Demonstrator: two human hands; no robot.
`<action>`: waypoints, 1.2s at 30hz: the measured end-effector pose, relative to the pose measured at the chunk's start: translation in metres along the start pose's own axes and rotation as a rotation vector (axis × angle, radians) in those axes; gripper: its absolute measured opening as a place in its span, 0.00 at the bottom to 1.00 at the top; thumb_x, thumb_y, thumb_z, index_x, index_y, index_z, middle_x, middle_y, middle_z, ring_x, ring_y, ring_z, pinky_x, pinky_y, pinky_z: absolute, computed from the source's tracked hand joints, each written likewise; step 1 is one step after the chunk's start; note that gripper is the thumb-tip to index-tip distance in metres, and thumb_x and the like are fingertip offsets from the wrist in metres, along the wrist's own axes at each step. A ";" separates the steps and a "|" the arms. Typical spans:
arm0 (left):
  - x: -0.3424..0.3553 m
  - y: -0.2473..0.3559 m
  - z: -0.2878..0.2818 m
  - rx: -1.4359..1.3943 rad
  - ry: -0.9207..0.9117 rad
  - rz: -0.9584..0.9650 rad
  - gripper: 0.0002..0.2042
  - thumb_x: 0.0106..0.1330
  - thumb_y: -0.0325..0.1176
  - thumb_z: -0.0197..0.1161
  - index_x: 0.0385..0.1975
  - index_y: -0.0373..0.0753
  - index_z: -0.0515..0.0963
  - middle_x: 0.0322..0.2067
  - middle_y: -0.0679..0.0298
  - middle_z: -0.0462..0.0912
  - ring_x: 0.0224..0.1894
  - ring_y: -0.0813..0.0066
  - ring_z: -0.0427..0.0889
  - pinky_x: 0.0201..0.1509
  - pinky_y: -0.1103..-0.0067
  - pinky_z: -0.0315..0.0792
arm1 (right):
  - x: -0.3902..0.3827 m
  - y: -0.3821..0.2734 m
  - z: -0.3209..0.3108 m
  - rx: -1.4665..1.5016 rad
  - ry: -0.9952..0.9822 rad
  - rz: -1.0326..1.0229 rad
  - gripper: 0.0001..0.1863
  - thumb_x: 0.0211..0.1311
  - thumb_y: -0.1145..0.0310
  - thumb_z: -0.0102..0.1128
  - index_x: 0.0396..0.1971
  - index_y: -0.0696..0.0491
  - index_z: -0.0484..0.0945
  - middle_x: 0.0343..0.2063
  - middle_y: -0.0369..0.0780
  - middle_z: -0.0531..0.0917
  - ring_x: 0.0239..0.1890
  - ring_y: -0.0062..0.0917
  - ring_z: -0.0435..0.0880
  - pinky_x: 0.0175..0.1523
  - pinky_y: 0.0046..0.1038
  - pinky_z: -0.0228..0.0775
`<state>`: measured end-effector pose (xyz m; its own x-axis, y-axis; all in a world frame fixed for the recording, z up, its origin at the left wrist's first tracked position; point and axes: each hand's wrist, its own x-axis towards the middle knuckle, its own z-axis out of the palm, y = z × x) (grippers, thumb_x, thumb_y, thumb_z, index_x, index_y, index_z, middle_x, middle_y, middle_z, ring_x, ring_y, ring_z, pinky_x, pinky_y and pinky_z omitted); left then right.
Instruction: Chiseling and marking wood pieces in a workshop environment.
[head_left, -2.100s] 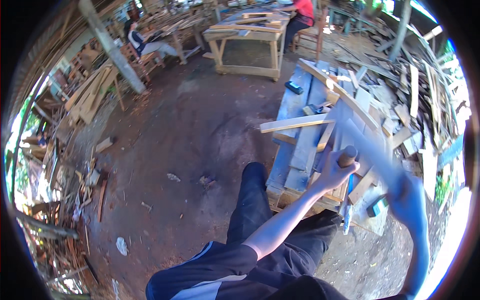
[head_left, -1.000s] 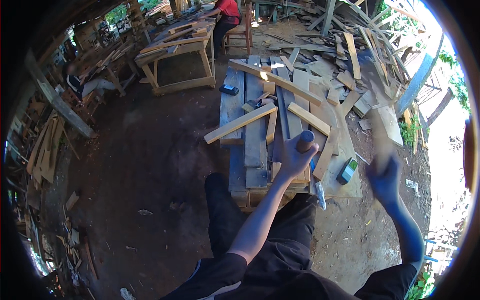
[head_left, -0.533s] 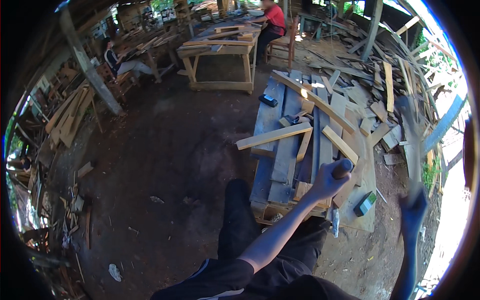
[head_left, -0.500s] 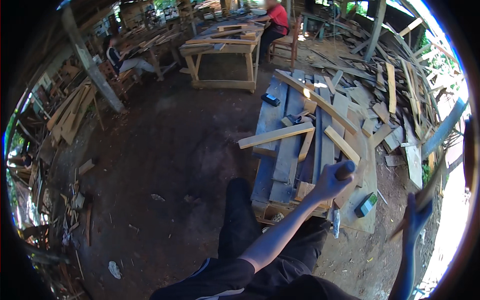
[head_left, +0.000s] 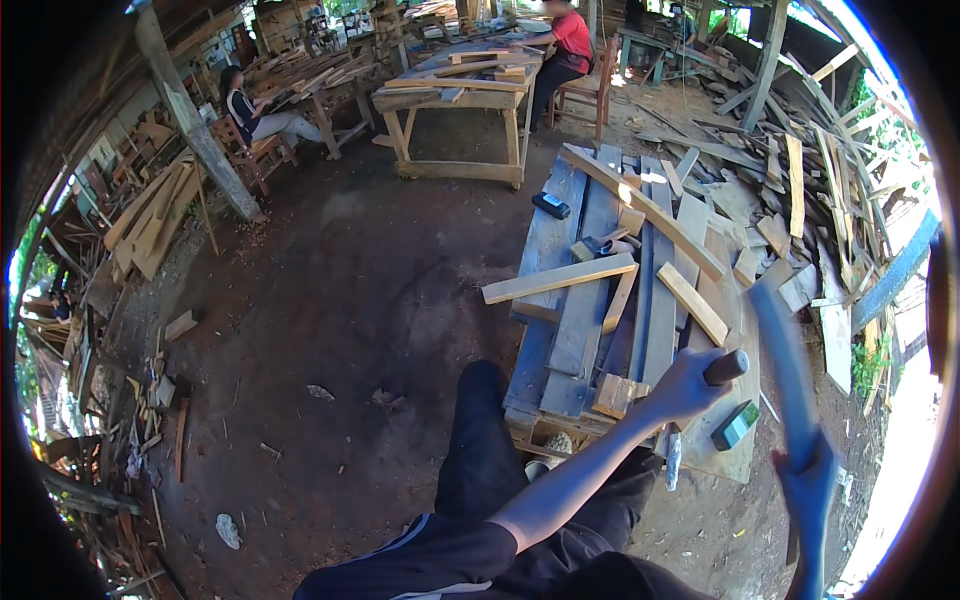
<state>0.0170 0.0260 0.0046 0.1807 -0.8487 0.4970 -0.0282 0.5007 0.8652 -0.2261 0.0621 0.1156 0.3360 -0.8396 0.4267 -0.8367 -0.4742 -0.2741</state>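
My left hand point(head_left: 685, 388) is wrapped round a dark cylindrical handle point(head_left: 727, 367), whose round end points up and right, over the near right part of the low bench; whatever is below the handle is hidden. My right hand point(head_left: 805, 470), further right and lower, grips a long piece of wood point(head_left: 780, 345), smeared by motion and angled upward. On the bench of grey planks point(head_left: 548, 293) lie several pale wooden battens point(head_left: 558, 276), a small block point(head_left: 615, 395), a black device point(head_left: 551, 204), a brush-like tool point(head_left: 588, 250) and a dark box with a pale label point(head_left: 735, 425).
A wooden worktable point(head_left: 450, 169) stands ahead, with a person in red point(head_left: 568, 50) seated at its right. Another seated person point(head_left: 255, 115) is left, near a leaning post point(head_left: 200, 130). Scrap wood piles point(head_left: 795, 185) fill the right; planks and offcuts point(head_left: 155, 230) line the left.
My view shifts between frames. My left hand keeps hold of the handle. The long piece in my right hand swings, appearing at different angles, now tilted up and left toward the bench.
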 end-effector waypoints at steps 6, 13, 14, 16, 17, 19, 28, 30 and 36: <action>-0.001 -0.005 -0.001 0.029 -0.007 -0.022 0.08 0.54 0.28 0.66 0.28 0.33 0.75 0.16 0.60 0.72 0.21 0.80 0.70 0.27 0.75 0.65 | -0.015 0.009 0.026 -0.090 -0.368 0.252 0.19 0.42 0.70 0.70 0.32 0.62 0.71 0.22 0.41 0.76 0.25 0.29 0.76 0.30 0.38 0.66; 0.001 -0.004 0.010 0.002 -0.034 -0.043 0.08 0.53 0.29 0.65 0.28 0.33 0.75 0.17 0.61 0.74 0.21 0.80 0.70 0.27 0.76 0.65 | -0.017 0.036 0.027 0.834 0.230 0.546 0.13 0.51 0.74 0.65 0.27 0.56 0.67 0.19 0.33 0.68 0.21 0.18 0.66 0.25 0.22 0.57; 0.001 -0.004 0.009 0.008 -0.043 -0.038 0.08 0.52 0.29 0.66 0.28 0.33 0.75 0.17 0.61 0.75 0.21 0.80 0.71 0.27 0.76 0.65 | -0.028 0.059 0.042 0.413 0.044 0.302 0.16 0.49 0.72 0.68 0.31 0.58 0.68 0.19 0.34 0.69 0.21 0.20 0.68 0.25 0.24 0.60; 0.003 -0.008 0.005 0.001 -0.039 -0.049 0.09 0.52 0.30 0.66 0.28 0.33 0.75 0.17 0.60 0.75 0.21 0.79 0.71 0.27 0.75 0.65 | -0.031 0.043 0.051 0.270 -0.152 0.097 0.26 0.43 0.68 0.72 0.41 0.63 0.70 0.26 0.38 0.73 0.29 0.26 0.70 0.35 0.28 0.66; 0.004 -0.011 0.005 -0.012 -0.043 -0.066 0.09 0.51 0.30 0.66 0.28 0.33 0.75 0.17 0.60 0.76 0.21 0.79 0.70 0.27 0.75 0.65 | -0.029 0.045 0.046 0.270 -0.149 0.092 0.26 0.43 0.68 0.72 0.41 0.63 0.70 0.26 0.38 0.73 0.29 0.26 0.70 0.35 0.28 0.66; 0.005 -0.013 0.007 -0.012 -0.057 -0.063 0.10 0.51 0.30 0.66 0.28 0.33 0.75 0.17 0.59 0.75 0.21 0.78 0.70 0.27 0.75 0.65 | -0.034 0.055 0.040 0.225 -0.195 0.351 0.28 0.44 0.69 0.71 0.45 0.64 0.70 0.28 0.39 0.74 0.30 0.22 0.70 0.35 0.25 0.65; 0.001 -0.015 0.013 0.052 -0.090 -0.096 0.11 0.52 0.33 0.67 0.28 0.33 0.75 0.17 0.59 0.74 0.21 0.78 0.70 0.27 0.76 0.65 | -0.056 -0.019 0.099 0.774 0.186 0.607 0.13 0.59 0.70 0.64 0.41 0.57 0.73 0.22 0.33 0.71 0.11 0.11 0.64 0.14 0.17 0.52; 0.002 -0.020 0.013 0.037 -0.088 -0.077 0.11 0.52 0.33 0.67 0.28 0.34 0.75 0.17 0.60 0.74 0.21 0.79 0.70 0.27 0.76 0.65 | -0.050 -0.031 0.116 0.856 0.300 0.640 0.12 0.62 0.70 0.62 0.42 0.57 0.73 0.23 0.33 0.72 0.11 0.11 0.64 0.14 0.16 0.52; -0.004 -0.010 -0.006 -0.072 0.031 -0.111 0.08 0.60 0.34 0.66 0.29 0.37 0.76 0.19 0.76 0.67 0.24 0.90 0.65 0.26 0.83 0.61 | -0.022 -0.064 0.105 0.927 0.284 0.489 0.14 0.59 0.69 0.65 0.43 0.56 0.73 0.30 0.34 0.77 0.17 0.11 0.69 0.20 0.15 0.60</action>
<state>0.0223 0.0254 -0.0063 0.2093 -0.8946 0.3948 0.0640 0.4154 0.9074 -0.1345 0.0831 0.0338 -0.1573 -0.9566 0.2454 -0.1607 -0.2204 -0.9621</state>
